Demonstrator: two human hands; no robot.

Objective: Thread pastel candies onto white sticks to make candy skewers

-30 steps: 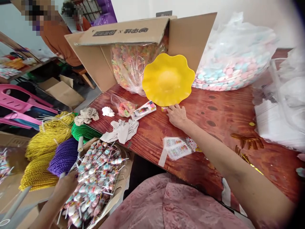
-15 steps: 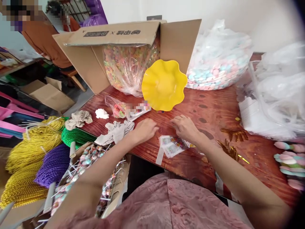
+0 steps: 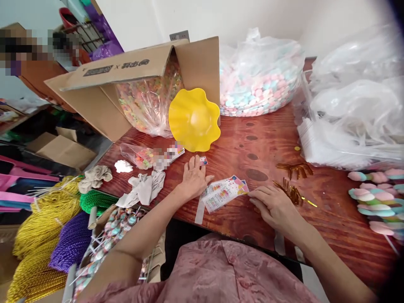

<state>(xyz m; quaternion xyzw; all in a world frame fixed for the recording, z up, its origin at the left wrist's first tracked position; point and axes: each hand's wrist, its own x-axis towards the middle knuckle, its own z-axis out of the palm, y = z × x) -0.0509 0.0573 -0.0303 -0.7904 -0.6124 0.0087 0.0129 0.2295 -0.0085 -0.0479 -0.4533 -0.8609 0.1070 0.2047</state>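
My left hand (image 3: 195, 179) lies on the table with its fingers stretched out. Their tips touch a small printed card (image 3: 203, 160), partly covered by them. My right hand (image 3: 273, 206) has loosely bent fingers, with the thumb apart from them. Its index fingertip is at the right end of the printed clear packets (image 3: 222, 192), which lie overlapping on the table between my hands; I cannot tell if it touches them. Right of these packets, gold twist ties (image 3: 288, 191) lie beyond my right hand. A yellow wavy-edged bowl (image 3: 195, 120) stands tilted up behind my left hand.
A cardboard box (image 3: 197, 63) holds a bag of colourful candy (image 3: 148, 105). Behind are a bag of pastel candy (image 3: 259, 92) and a clear bin (image 3: 350, 158) of plastic bags. Marshmallow sticks (image 3: 375, 198) lie right. Bead-like cords (image 3: 71, 240) hang left; a person stands far left.
My hands have moved apart: the left is now flat over a small card, the right has shifted right and nearer to me. The packets between them are uncovered. The view has turned slightly right.
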